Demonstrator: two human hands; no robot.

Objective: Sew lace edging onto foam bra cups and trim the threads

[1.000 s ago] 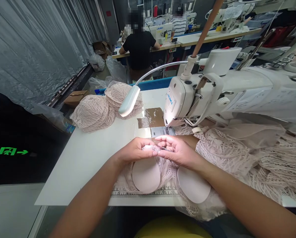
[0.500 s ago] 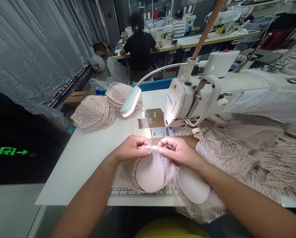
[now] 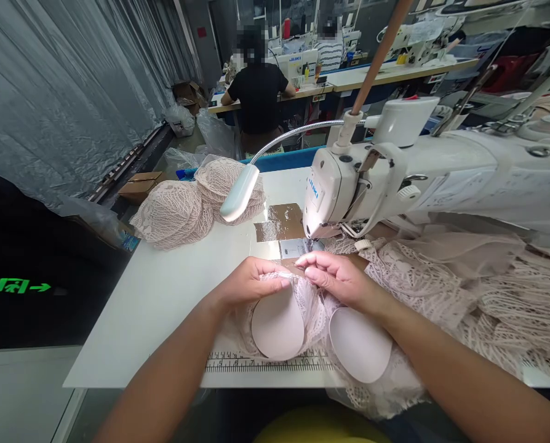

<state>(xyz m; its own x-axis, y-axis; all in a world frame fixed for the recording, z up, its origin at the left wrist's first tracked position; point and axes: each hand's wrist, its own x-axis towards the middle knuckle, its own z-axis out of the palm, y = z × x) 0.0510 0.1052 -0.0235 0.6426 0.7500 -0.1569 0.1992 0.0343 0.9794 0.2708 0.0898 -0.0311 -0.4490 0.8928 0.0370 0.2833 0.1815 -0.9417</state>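
Note:
On the table in front of me lies a pale pink lace bra with two smooth cups, a left cup [image 3: 277, 326] and a right cup [image 3: 360, 344]. My left hand [image 3: 251, 282] pinches the top edge of the left cup between thumb and fingers. Just right of that edge is my right hand [image 3: 334, 277], fingers closed around a small, pointed metal tool [image 3: 299, 266], mostly hidden in the grip. Lace surrounds both cups, and the right one lies below my right wrist. The sewing machine's head [image 3: 323, 194] stands just beyond my hands.
Stacked lace cups [image 3: 173, 212] sit at the back left, beside a lamp [image 3: 240, 192] on a bendable neck. More lace fabric [image 3: 422, 277] is heaped at the right under the machine arm. A ruler strip [image 3: 266, 364] runs along the front edge. A person [image 3: 259, 92] sits farther back.
My right hand has lifted slightly away from the cup's edge and turned, so the tool shows less. My left hand keeps its pinch on the cup edge.

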